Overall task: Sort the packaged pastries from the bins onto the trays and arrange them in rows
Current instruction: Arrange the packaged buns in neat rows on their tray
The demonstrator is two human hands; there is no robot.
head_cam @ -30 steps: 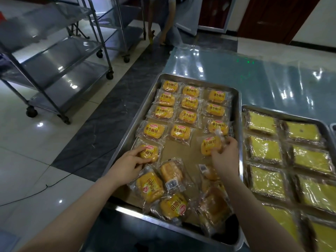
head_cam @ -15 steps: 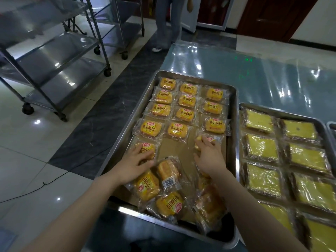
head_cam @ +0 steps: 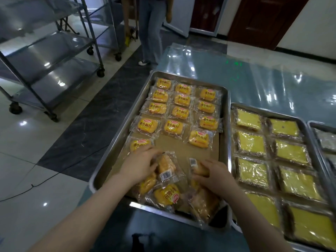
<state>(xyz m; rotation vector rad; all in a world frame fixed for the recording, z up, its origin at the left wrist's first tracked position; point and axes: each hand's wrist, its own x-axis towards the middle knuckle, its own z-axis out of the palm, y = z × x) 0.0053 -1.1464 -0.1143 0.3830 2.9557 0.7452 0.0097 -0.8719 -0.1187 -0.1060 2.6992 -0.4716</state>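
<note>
A steel tray (head_cam: 225, 113) lined with brown paper holds several packaged yellow buns in three rows at its far end; the nearest one in the right row (head_cam: 199, 139) lies apart from my hands. A loose pile of wrapped buns (head_cam: 166, 196) fills the near end. My left hand (head_cam: 139, 167) rests on a bun lying barcode-up (head_cam: 166, 166) in that pile, fingers curled on its wrapper. My right hand (head_cam: 213, 174) grips another wrapped bun (head_cam: 197, 167), also barcode-up. The near-left row bun (head_cam: 139, 144) is partly hidden by my left hand.
A second tray (head_cam: 305, 128) to the right carries rows of wrapped yellow cake squares, and a third tray edge (head_cam: 323, 128) shows at far right. Plastic sheeting covers the table (head_cam: 254, 79). Wheeled steel racks (head_cam: 54, 57) and a standing person (head_cam: 152, 30) are beyond the table's left side.
My right hand let go of the bun it set in the right row and drew back to the near pile, closing on another bun. My left hand slid from the left-row bun onto the pile.
</note>
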